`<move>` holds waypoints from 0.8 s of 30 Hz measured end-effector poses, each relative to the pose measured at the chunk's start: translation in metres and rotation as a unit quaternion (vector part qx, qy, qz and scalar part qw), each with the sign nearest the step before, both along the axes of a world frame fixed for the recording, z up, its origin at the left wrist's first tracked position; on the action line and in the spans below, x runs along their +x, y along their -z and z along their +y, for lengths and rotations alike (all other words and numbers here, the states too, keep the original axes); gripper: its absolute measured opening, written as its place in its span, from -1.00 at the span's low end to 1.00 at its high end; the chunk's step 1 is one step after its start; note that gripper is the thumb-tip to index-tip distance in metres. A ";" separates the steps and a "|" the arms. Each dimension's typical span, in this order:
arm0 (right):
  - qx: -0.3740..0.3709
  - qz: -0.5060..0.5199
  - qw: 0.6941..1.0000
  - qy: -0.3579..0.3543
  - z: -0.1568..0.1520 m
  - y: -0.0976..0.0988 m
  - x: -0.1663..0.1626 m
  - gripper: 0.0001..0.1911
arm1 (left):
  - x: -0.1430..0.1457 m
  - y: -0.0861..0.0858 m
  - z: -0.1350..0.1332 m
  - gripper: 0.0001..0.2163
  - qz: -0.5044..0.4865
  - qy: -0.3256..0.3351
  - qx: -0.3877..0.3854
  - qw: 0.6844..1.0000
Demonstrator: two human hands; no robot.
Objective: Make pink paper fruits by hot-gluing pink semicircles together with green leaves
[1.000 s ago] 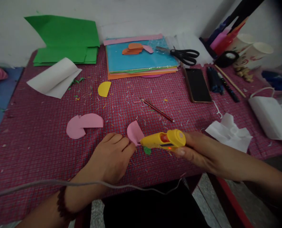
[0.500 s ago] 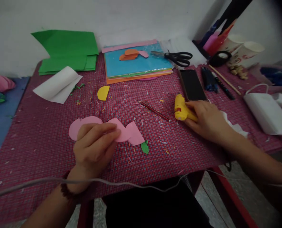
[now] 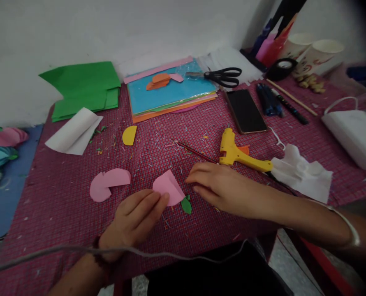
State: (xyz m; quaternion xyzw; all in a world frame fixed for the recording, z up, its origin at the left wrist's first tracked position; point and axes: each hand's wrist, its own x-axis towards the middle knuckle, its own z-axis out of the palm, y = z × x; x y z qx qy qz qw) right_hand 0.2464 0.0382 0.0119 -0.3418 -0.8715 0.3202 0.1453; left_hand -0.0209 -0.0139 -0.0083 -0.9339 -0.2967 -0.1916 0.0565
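My left hand [image 3: 140, 216] pinches a pink paper piece [image 3: 168, 187] between thumb and fingertips, just above the checked cloth. To its right my right hand [image 3: 218, 187] reaches in with nothing in its slightly bent, parted fingers. A small green paper leaf [image 3: 186, 204] lies between the hands, by the pink piece's lower corner. Behind my right hand a yellow glue gun [image 3: 230, 150] rests on the table, its nozzle pointing away from me. Left of my left hand lie more cut pink pieces [image 3: 104, 185]. My right hand partly hides a dark red pencil [image 3: 195, 151].
A yellow half-round [image 3: 129, 135], folded white paper [image 3: 75, 131] and green sheets [image 3: 86, 88] lie at left. Black scissors [image 3: 223, 77] lie across a coloured paper stack [image 3: 170, 92]. A phone [image 3: 246, 111] and crumpled white paper [image 3: 303, 170] are at right. A cable [image 3: 158, 254] crosses in front.
My right hand has let go of the glue gun and moved left toward the pink piece. My left hand has shifted right, bringing its pink paper over the other piece near the leaf.
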 end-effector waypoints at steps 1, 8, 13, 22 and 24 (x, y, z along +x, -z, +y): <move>0.001 0.004 1.000 -0.008 0.003 0.005 -0.006 -0.77 | 0.001 0.000 0.000 -0.73 0.001 0.002 -0.013 1.000; 0.019 0.066 0.997 -0.034 0.012 0.035 -0.005 -0.74 | 0.007 0.006 0.003 -0.76 -0.028 -0.028 -0.041 0.998; 0.026 0.060 0.997 -0.037 0.009 0.036 -0.005 -0.72 | 0.011 0.008 0.006 -0.76 -0.048 -0.025 -0.055 0.997; 0.032 0.056 0.997 -0.038 0.009 0.036 -0.005 -0.72 | 0.025 0.004 0.009 -0.83 -0.086 -0.021 -0.046 0.995; 0.033 0.052 0.997 -0.038 0.008 0.035 -0.005 -0.72 | 0.025 0.003 0.010 -0.83 -0.097 -0.026 -0.056 0.993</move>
